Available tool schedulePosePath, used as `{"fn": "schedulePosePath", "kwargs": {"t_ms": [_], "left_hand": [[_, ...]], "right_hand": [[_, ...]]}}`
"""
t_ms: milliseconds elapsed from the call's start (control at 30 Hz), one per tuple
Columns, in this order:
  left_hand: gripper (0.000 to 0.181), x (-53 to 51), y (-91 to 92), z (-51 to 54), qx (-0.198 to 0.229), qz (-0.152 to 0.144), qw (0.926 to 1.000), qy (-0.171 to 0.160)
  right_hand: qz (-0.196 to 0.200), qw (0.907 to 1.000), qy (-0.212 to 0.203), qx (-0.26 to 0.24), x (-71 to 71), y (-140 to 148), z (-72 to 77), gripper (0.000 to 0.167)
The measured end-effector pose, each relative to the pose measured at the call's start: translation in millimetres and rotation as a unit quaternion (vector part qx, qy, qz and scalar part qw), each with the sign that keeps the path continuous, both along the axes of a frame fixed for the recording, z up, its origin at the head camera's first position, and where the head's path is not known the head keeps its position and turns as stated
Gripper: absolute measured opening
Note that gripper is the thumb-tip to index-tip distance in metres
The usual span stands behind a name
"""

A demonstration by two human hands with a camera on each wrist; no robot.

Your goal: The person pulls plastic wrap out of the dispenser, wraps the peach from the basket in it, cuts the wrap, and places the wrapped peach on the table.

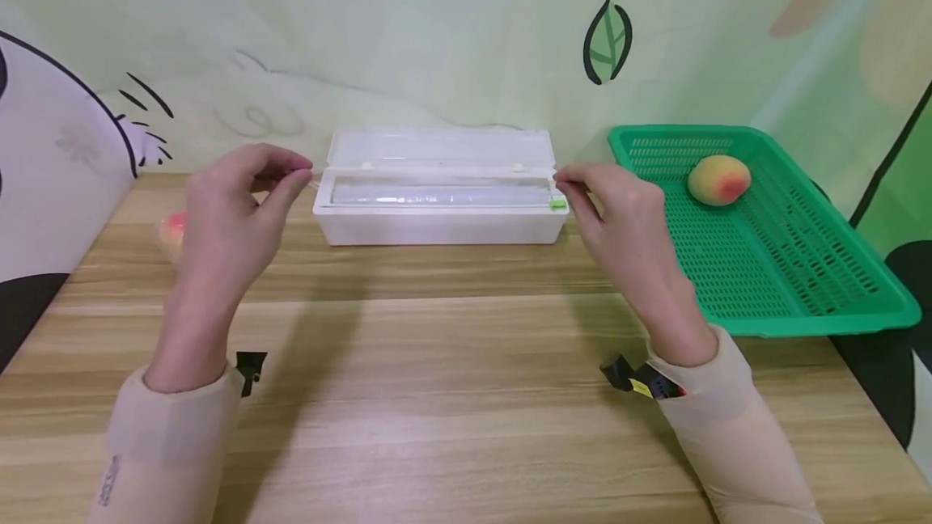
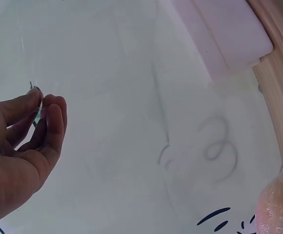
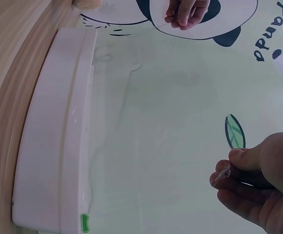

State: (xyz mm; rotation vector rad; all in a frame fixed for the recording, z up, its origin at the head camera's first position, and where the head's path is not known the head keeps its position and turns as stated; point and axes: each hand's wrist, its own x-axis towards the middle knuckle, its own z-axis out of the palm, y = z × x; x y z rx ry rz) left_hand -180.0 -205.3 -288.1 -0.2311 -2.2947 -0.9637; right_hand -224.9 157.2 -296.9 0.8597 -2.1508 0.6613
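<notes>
On the left, the left hand (image 1: 231, 213) pinches between thumb and fingers what seems an edge of clear film (image 3: 223, 173). Lower, between the 2 hands, the white box (image 1: 444, 230) stands with raised lid, its long axis parallel to the line joining them. The right hand (image 1: 622, 209) also pinches film, above the box's right end. Which hand is nearer, I cannot tell.

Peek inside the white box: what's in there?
The white box has its lid up, and inside lies a long roll of clear film. The roll covers the space underneath, so I can't see what's below it.
</notes>
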Motion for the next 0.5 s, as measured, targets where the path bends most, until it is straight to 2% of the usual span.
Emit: {"fn": "schedulePosePath", "kwargs": {"t_ms": [200,500], "left_hand": [[0.010,5.0,-0.8,4.3,-0.002,-0.008,1.0000,0.003],[0.011,14.4,-3.2,11.0,-0.016,-0.009,0.9997,-0.016]], "right_hand": [[-0.007,1.0000,0.002,0.002,6.5,1.0,1.6,0.012],[-0.008,0.9998,-0.010,0.013,18.4,3.3,2.9,0.013]]}}
